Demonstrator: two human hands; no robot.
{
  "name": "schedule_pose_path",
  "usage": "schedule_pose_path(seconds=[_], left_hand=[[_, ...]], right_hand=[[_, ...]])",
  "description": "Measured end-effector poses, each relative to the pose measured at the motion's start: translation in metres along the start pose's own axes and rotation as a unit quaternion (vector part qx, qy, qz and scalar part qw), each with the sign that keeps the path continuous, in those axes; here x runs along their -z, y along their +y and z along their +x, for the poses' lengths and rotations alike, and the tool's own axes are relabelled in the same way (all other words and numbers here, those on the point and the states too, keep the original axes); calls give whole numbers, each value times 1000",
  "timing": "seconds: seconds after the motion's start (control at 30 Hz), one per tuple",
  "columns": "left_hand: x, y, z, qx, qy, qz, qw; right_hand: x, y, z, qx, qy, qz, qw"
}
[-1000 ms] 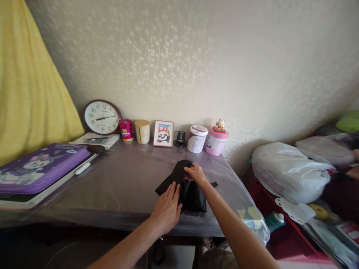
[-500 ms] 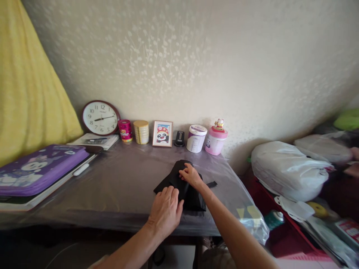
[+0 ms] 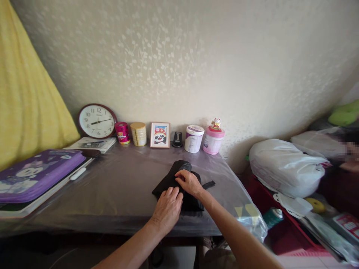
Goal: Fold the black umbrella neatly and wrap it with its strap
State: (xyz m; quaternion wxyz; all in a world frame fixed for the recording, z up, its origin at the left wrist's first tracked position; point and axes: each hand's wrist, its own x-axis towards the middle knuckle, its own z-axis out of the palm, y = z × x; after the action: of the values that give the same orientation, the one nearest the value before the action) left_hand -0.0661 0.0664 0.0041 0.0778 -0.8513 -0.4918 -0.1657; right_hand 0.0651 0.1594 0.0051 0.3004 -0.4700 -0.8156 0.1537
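Note:
A black folded cloth item lies on the table's clear plastic cover, near the front edge. My left hand rests flat on its near left part, fingers stretched out and together. My right hand presses down on its middle, fingers curved over the fabric. A short black strap sticks out from the cloth to the right.
Along the wall stand a round clock, a pink tin, a yellow tin, a small framed panda picture, a white tub and a pink jar. A purple case lies left. Bags pile up right.
My right hand has slid down from the cloth's far edge onto its middle, pressing the fabric flatter. My left hand has moved slightly forward on the cloth.

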Motion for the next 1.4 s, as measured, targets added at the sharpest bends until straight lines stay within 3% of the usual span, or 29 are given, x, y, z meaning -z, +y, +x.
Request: schedule_pose_path(seconds=[0.17, 0.37, 0.43, 0.53, 0.6, 0.67, 0.87, 1.0, 1.07, 1.27, 1.4], left_hand=[[-3, -2, 1, 4, 2, 8, 1000], [-5, -3, 0, 11, -6, 1, 1000], [-4, -4, -1, 17, -2, -4, 1000], [-4, -5, -1, 21, 4, -13, 1000], [-4, -7, -1, 22, 1, -18, 1000], [-5, -9, -2, 26, -6, -23, 999], [-10, -15, -5, 59, -6, -45, 997], [-10, -17, -6, 60, -10, -54, 997], [-10, -18, -7, 64, -16, -56, 996], [-10, -20, -12, 73, -38, -80, 993], [-7, -23, -13, 86, -75, -110, 987]], right_hand=[[6, 21, 1, 74, 47, -84, 993], [17, 51, 16, -29, 79, -144, 986], [19, 48, 16, -5, 98, -138, 986], [15, 36, 13, 94, 48, -111, 988], [10, 32, 12, 123, -1, -111, 986], [8, 33, 13, 87, -11, -127, 988], [30, 58, 11, -155, 76, -115, 978], [46, 67, -4, -189, 74, -108, 973], [47, 65, -11, -163, 50, -99, 980], [36, 57, -32, 23, -85, -63, 994], [34, 53, -41, 39, -130, -49, 990]])
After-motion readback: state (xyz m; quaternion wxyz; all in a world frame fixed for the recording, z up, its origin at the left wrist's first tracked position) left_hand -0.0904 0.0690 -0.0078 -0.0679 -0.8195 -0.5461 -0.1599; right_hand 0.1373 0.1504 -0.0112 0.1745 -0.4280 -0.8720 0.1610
